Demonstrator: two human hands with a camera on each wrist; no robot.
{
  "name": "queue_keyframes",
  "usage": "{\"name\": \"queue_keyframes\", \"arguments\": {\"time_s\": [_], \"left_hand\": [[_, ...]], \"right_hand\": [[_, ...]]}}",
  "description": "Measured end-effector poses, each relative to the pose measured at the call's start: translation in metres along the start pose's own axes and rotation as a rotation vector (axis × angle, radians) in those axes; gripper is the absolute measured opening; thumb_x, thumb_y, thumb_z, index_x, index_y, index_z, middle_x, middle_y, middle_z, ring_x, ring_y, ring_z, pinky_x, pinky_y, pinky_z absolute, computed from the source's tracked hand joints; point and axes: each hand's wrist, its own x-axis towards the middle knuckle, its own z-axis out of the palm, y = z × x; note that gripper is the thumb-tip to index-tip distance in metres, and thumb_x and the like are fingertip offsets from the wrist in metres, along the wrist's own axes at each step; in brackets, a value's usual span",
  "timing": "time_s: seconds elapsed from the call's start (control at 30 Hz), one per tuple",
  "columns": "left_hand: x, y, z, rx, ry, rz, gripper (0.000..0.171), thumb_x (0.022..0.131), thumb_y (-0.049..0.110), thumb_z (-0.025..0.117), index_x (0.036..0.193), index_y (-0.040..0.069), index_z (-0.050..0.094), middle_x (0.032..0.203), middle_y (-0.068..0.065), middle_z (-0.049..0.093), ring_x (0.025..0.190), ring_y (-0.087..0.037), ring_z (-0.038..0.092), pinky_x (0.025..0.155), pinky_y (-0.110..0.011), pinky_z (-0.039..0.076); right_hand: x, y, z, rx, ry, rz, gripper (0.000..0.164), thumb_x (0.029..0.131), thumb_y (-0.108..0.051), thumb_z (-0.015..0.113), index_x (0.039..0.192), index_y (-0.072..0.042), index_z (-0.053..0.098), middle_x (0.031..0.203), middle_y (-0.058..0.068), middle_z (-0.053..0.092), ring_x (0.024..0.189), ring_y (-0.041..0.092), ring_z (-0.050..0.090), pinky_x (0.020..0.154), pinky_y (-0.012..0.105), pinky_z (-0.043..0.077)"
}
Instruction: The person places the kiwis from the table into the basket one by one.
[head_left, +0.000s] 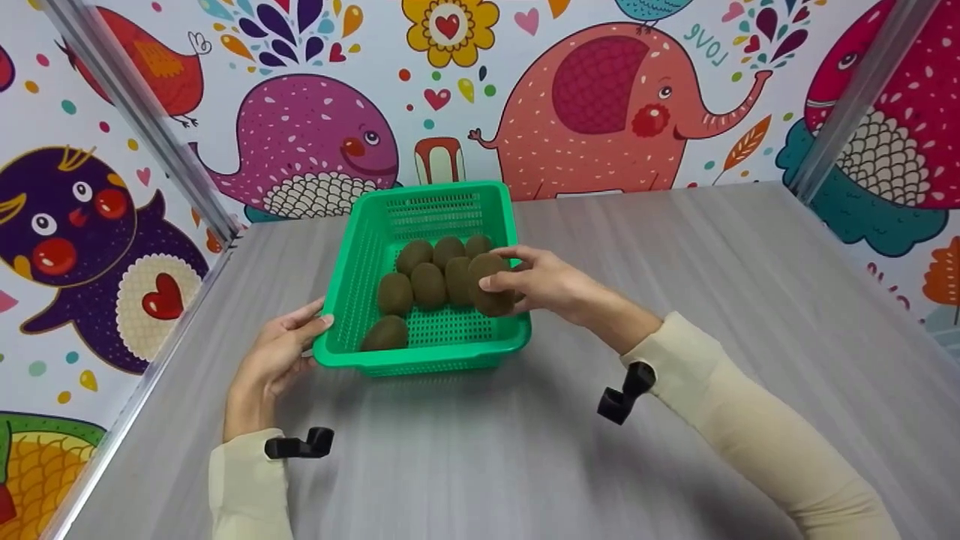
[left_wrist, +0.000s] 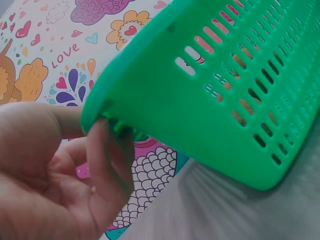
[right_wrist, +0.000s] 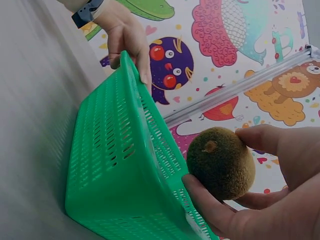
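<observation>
A green plastic basket (head_left: 431,358) with slotted walls holds several brown kiwis (head_left: 428,286), most grouped in its middle and one lying in the near left corner. With thumb and fingers my left hand (head_left: 274,356) pinches the basket's left rim, the thumb on top and other fingers beneath, as the left wrist view shows. Over the basket's right side, my right hand (head_left: 551,285) grips a single kiwi (right_wrist: 220,162) between thumb and fingers. That kiwi is at rim height and partly covers the fruit behind it in the head view.
The basket stands on a grey wood-grain table (head_left: 675,360). Behind it rises a wall panel (head_left: 450,90) printed with cartoon animals, with metal corner posts (head_left: 142,112) at the sides. A black bracket (head_left: 626,391) is strapped to each sleeve.
</observation>
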Motion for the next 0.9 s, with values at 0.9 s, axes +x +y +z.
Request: {"name": "queue_keyframes", "arguments": {"time_s": [0.9], "left_hand": [[-0.001,0.002,-0.001,0.035,-0.002,-0.006,0.063,0.103,0.024,0.059,0.158,0.013,0.031,0.109,0.011,0.068,0.084,-0.002,0.067,0.064,-0.02,0.055]], "right_hand": [[0.028,-0.008,0.039,-0.099,-0.015,0.108,0.066,0.091,-0.025,0.074,0.147,-0.007,0.042,0.137,0.014,0.054,0.121,0.026,0.058,0.094,0.041,0.059]]}}
